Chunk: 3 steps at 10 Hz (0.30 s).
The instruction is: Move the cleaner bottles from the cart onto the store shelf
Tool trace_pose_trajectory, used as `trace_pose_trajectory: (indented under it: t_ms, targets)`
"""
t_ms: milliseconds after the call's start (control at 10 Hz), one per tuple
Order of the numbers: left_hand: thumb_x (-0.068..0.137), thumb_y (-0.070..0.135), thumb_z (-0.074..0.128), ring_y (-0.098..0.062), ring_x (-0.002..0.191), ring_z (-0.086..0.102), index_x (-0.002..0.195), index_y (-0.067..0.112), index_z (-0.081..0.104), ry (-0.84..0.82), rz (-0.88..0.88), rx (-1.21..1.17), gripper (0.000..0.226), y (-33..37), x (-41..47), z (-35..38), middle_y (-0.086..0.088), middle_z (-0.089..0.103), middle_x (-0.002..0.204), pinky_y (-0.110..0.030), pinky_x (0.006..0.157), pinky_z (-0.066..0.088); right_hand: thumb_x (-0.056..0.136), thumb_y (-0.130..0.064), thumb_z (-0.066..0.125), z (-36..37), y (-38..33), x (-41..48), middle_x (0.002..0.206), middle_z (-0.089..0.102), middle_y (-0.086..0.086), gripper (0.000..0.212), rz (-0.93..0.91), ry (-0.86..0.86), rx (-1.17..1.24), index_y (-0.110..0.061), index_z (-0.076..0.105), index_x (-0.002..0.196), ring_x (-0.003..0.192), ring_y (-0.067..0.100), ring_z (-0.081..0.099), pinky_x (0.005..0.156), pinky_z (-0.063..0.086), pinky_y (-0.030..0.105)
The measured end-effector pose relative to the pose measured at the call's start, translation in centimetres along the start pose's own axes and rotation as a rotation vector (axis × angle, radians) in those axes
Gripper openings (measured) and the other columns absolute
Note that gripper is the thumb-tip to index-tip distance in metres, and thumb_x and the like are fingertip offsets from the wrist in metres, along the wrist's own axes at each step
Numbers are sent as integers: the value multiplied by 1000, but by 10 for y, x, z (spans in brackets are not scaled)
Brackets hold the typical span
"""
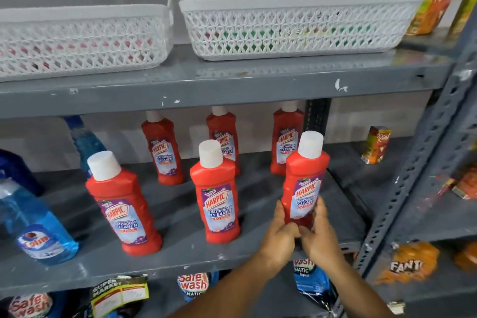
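A red Harpic cleaner bottle (pixel 304 175) with a white cap stands at the right front of the grey middle shelf (pixel 180 255). My left hand (pixel 280 232) and my right hand (pixel 321 232) both clasp its base from either side. Two more red bottles stand in the front row, one in the middle (pixel 215 193) and one on the left (pixel 124 209), leaning a little. Three red bottles (pixel 164 150) line the back row. The cart is out of view.
Blue glass-cleaner bottles (pixel 38 227) stand at the shelf's left end. Two white lattice baskets (pixel 296 26) sit on the shelf above. Juice cartons (pixel 375 144) stand to the right, beside the slotted upright (pixel 418 162). Detergent pouches (pixel 192 286) fill the shelf below.
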<state>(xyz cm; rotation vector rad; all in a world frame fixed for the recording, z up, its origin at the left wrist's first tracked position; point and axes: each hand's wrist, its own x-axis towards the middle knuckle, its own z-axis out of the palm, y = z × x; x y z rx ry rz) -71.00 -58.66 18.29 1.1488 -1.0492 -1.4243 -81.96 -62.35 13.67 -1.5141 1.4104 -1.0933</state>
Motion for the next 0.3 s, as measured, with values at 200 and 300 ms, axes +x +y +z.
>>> trace_pose_trajectory:
  t_ms: [200, 300]
  targets:
    - [59, 10, 42, -19, 109, 58, 149, 14, 22, -75, -95, 214, 92, 20, -13, -15, -16, 54, 138, -24, 86, 52, 72, 13, 51, -1, -19, -13, 139, 52, 5, 89, -28, -21, -20, -33, 22, 143, 123, 23, 54, 102, 44, 44]
    - [81, 13, 46, -17, 136, 38, 152, 15, 10, -24, -120, 226, 80, 27, -45, -23, -11, 27, 158, -24, 111, 36, 77, 13, 58, -17, -35, -32, 154, 31, 15, 87, -92, 277, -31, -19, 19, 148, 139, 26, 37, 113, 33, 42]
